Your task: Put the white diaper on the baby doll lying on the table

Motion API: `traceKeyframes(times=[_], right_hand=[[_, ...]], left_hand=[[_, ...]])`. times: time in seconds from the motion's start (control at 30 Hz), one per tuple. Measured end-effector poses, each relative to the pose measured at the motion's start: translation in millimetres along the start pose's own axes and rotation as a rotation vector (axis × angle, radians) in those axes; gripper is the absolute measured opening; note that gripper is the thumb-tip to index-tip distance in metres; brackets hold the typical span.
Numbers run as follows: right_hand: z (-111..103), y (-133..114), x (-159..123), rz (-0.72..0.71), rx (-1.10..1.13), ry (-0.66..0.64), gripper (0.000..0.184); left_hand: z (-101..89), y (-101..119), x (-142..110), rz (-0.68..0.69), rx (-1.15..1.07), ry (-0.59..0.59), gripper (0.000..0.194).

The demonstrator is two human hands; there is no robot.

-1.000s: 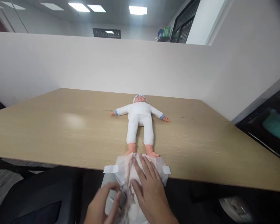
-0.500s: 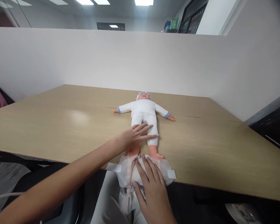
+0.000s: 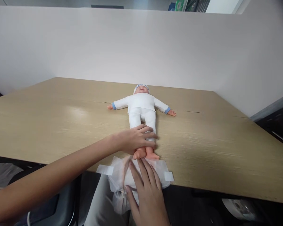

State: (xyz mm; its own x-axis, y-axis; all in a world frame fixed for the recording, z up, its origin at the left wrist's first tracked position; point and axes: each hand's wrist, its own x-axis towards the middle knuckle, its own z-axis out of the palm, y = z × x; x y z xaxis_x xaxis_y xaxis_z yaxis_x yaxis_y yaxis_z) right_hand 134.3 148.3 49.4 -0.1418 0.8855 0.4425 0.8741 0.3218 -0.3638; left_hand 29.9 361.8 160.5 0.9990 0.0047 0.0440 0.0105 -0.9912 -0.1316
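Observation:
A baby doll (image 3: 141,108) in white clothes and a cap lies on its back on the wooden table (image 3: 61,125), arms spread, feet toward me. My left hand (image 3: 135,140) is wrapped round both of the doll's lower legs just above the feet. A white diaper (image 3: 118,175) with two tape tabs hangs over the table's near edge, just below the doll's feet. My right hand (image 3: 145,194) lies flat on the diaper with fingers stretched out.
A white partition wall (image 3: 141,47) runs behind the table. A dark shelf unit (image 3: 278,125) stands at the right. Dark chair parts (image 3: 49,204) show under the table's near edge.
My left hand left the diaper, reached forward over the doll's legs and has closed round them near the ankles, pressing the legs together. My right hand stays flat on the diaper.

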Motion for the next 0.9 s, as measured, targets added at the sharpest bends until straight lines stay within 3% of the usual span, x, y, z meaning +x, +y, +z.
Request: traceKeyframes(times=[0.1, 0.2, 0.3, 0.43, 0.7, 0.9], right_hand=[[0, -2, 1, 0.004, -0.007, 0.0, 0.07], [0, -3, 2, 0.018, 0.008, -0.016, 0.072], [-1, -3, 4, 0.025, 0.003, -0.028, 0.075], [-6, 1, 14, -0.008, -0.02, -0.071, 0.076], [-13, 15, 65, 0.028, 0.003, -0.253, 0.066], [-4, 27, 107, 0.005, 0.046, -0.301, 0.062]], left_hand=[[0.2, -2, 2, 0.025, 0.002, 0.065, 0.027], [-8.4, -6, 2, 0.023, -0.064, 0.112, 0.03], [-28.5, -12, -1, -0.014, -0.23, 0.131, 0.041], [-61.6, -25, -7, -0.037, -0.472, 0.186, 0.039], [-99.2, -53, -10, -0.098, -0.58, 0.253, 0.02], [-112.7, -67, -13, -0.152, -0.608, 0.375, 0.036]])
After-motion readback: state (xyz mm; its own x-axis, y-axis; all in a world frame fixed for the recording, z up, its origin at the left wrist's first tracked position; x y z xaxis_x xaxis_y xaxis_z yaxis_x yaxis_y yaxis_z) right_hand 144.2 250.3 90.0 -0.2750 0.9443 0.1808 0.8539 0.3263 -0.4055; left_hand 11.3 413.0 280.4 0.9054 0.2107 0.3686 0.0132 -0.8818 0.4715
